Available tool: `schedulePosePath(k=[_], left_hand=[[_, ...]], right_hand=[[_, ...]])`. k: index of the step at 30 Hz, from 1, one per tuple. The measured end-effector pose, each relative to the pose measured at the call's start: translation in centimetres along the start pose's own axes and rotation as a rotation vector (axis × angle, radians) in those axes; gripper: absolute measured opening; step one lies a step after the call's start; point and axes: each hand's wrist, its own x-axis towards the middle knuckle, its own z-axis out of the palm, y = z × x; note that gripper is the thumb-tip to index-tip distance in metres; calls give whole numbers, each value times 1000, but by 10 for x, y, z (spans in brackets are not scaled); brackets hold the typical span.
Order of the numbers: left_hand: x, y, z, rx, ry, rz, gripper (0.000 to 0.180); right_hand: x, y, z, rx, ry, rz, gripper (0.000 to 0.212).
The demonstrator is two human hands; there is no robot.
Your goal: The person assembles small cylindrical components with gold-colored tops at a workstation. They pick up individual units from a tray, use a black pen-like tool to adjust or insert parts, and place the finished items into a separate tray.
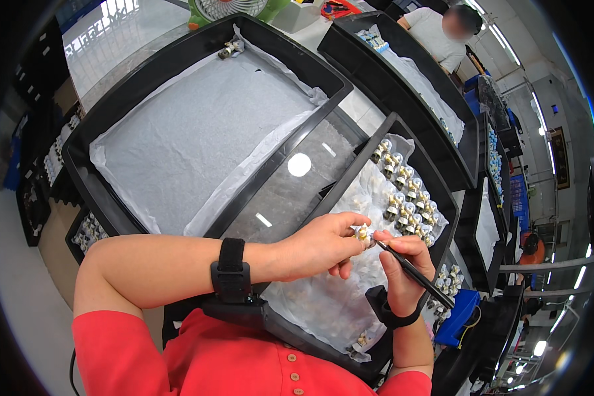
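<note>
My left hand (320, 245) pinches a small white-and-gold figurine (363, 233) between thumb and fingertips, above the right-hand tray. A slim black pen-shaped tool (417, 276) sits in my right hand (408, 261), its thin tip against or very close to the figurine. Whether it is a pen or a brush I cannot tell. Beneath both hands is a black tray (340, 188) lined with white sheeting. Several similar figurines (409, 188) with shiny rounded tops and dark bases stand in rows at its far right side. One more piece (361, 342) lies in its near corner.
A larger black tray (79, 158) lined with white paper (204, 125) stands at the left, with one small piece (230, 49) at its far edge. Another long black tray (402, 92) is beyond, near a seated person (435, 39). A green fan (234, 8) and blue bin (459, 318) are nearby.
</note>
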Motion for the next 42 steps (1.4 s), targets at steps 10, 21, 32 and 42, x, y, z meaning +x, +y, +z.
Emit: schedulePosePath(k=[10,21,32,42], left_hand=[[-2,-4,3,187,52,84,57],[-5,0,8,341,108,81,48],[-5,1,8,374,102,85,46],[-6,3,8,387,101,105,45]], right_hand=[[-2,4,-4,66,43,33,16],[-4,1,-1,159,14,46,19],[-5,2,0,65,-11,42,17],[-5,2,0,53,-16,54,16]])
